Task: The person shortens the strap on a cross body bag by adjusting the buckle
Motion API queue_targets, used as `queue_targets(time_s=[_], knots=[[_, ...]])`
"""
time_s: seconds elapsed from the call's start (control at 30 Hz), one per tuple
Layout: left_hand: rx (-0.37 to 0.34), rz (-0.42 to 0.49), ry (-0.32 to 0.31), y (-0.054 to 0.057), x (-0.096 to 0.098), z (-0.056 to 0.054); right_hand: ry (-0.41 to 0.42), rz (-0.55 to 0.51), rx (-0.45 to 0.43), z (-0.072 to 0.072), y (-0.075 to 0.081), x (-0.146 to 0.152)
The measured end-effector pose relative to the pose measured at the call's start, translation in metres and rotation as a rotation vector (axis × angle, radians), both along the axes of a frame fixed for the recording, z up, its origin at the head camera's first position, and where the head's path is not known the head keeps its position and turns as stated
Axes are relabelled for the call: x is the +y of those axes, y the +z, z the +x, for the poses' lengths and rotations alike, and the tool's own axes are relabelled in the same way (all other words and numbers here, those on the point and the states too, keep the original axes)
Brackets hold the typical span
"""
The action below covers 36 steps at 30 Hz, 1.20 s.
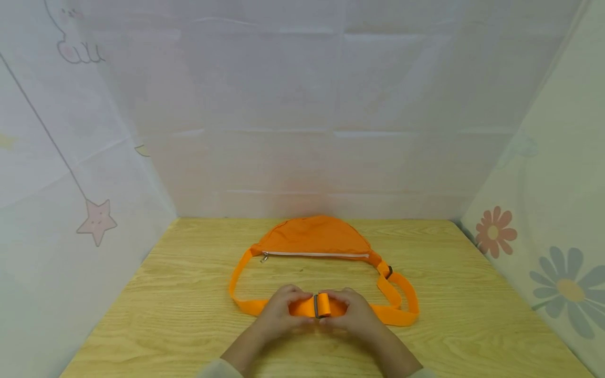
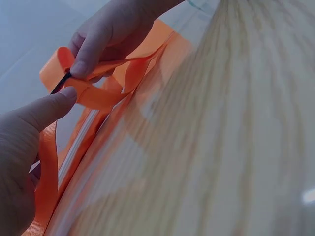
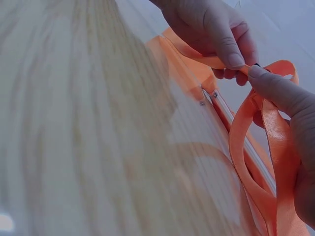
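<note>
An orange waist bag (image 1: 315, 236) lies at the back of the table, its white zipper (image 1: 312, 254) facing forward. Its orange strap (image 1: 397, 316) loops toward the front. Between my hands sits a dark buckle (image 1: 316, 306) with the strap threaded through it. My left hand (image 1: 282, 311) pinches the strap just left of the buckle. On the other side my right hand (image 1: 352, 313) pinches the strap close to the buckle, thumb and fingers bent round the band. Both wrist views show the thumbs near the buckle's edge and slack strap loops hanging around the hands.
The wood-grain table (image 1: 179, 294) has a glossy surface that mirrors the bag. A second dark buckle (image 1: 389, 272) is on the strap near the bag's right end. A metal zipper pull (image 1: 264, 258) hangs at the left end. Patterned sheets (image 1: 302, 105) enclose the back and sides.
</note>
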<state>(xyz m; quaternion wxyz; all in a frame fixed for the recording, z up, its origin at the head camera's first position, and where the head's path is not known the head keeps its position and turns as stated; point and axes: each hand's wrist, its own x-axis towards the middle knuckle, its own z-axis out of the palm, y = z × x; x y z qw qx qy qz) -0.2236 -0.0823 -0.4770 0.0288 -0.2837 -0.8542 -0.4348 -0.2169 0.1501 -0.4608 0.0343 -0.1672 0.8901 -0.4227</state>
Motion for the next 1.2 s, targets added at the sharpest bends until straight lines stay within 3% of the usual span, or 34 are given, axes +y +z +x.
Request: queue_targets(time_s=[0.43,0.9,1.2], knots=[[-0.044,0.033,-0.032,-0.0004,0.0042,0.0011,0.008,0.008,0.013,-0.0001,-0.0017,0.0000],[0.006,-0.018,-0.022,-0.0004,0.0029,0.0021,0.020,0.052,0.035,0.0028,0.0033,-0.0016],[0.006,0.026,-0.037,-0.0015,0.0026,0.0022,0.020,0.100,0.096,0.0028,0.0035,-0.0006]])
